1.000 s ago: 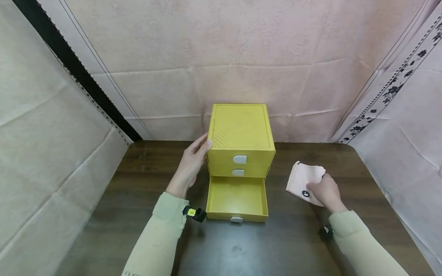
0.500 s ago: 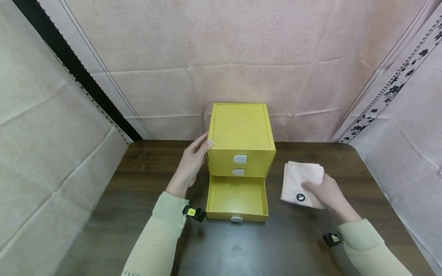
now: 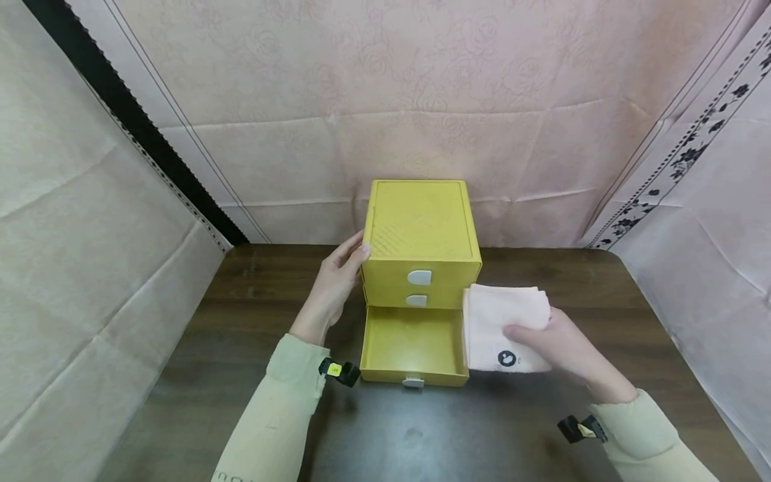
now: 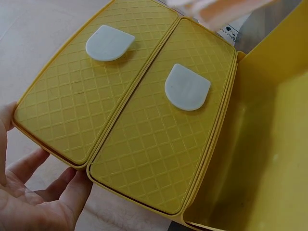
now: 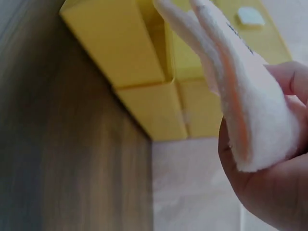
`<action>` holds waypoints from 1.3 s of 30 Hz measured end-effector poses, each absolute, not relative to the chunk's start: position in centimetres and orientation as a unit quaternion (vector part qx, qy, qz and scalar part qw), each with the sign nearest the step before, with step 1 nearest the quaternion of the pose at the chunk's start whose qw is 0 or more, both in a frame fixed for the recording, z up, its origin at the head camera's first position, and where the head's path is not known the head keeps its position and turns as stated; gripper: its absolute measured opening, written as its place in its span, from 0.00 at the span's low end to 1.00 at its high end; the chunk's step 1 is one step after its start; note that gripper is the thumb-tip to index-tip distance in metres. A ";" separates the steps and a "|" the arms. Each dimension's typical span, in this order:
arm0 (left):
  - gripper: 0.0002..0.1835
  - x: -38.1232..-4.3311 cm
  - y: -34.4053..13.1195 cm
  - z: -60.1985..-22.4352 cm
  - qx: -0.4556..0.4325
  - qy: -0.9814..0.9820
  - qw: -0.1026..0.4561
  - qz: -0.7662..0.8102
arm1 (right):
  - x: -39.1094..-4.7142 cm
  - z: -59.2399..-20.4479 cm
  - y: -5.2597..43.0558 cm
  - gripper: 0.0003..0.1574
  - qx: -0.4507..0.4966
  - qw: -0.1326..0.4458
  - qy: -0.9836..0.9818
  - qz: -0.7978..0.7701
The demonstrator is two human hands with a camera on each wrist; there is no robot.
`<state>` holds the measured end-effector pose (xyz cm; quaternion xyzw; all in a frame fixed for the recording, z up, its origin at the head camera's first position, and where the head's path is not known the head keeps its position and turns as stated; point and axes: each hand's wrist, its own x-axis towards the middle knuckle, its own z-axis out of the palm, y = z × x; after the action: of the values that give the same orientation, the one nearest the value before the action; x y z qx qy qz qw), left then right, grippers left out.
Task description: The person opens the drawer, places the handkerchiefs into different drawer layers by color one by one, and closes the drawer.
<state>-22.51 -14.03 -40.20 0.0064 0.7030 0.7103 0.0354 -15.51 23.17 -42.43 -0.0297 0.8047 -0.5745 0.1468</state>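
A yellow cabinet of small drawers [image 3: 421,221] stands on the table, its bottom drawer [image 3: 415,338] pulled out and bare inside. My left hand [image 3: 337,281] rests against the cabinet's left side, thumb at the top front corner; in the left wrist view its relaxed fingers [image 4: 67,187] touch the side wall. On the right, my right hand [image 3: 560,341] grips a folded pale pink towel [image 3: 496,321] with a dark round mark, thumb on top. The towel's left edge overlaps the drawer's right wall in the head view. Its folded layers show in the right wrist view.
Two upper drawers with white tabs [image 3: 419,277] are closed above the pulled-out one. The dark wooden table [image 3: 409,442] extends on both sides. Pale cloth walls [image 3: 289,167] enclose the table at the back and sides, close behind the cabinet.
My right hand has lifted the towel from the table and carried it left to the open drawer's right side. My left hand and the cabinet have stayed in place.
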 end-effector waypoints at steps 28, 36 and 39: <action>0.25 -22.4 -13.8 -40.1 -0.006 0.702 0.027 0.712 | -17.4 -43.8 12.0 0.25 -0.148 0.175 0.750 -0.621; 0.24 -22.5 -13.8 -40.2 0.000 0.693 0.026 0.720 | -18.4 -46.8 9.9 0.26 -0.068 0.203 0.740 -0.637; 0.24 -22.5 -13.8 -40.2 0.004 0.691 0.023 0.723 | -18.6 -47.2 9.4 0.25 -0.060 0.199 0.743 -0.636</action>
<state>-22.55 -13.80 -40.22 0.0037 0.6909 0.7226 0.0234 -18.56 9.41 -47.20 -0.0597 0.7433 -0.6358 0.1993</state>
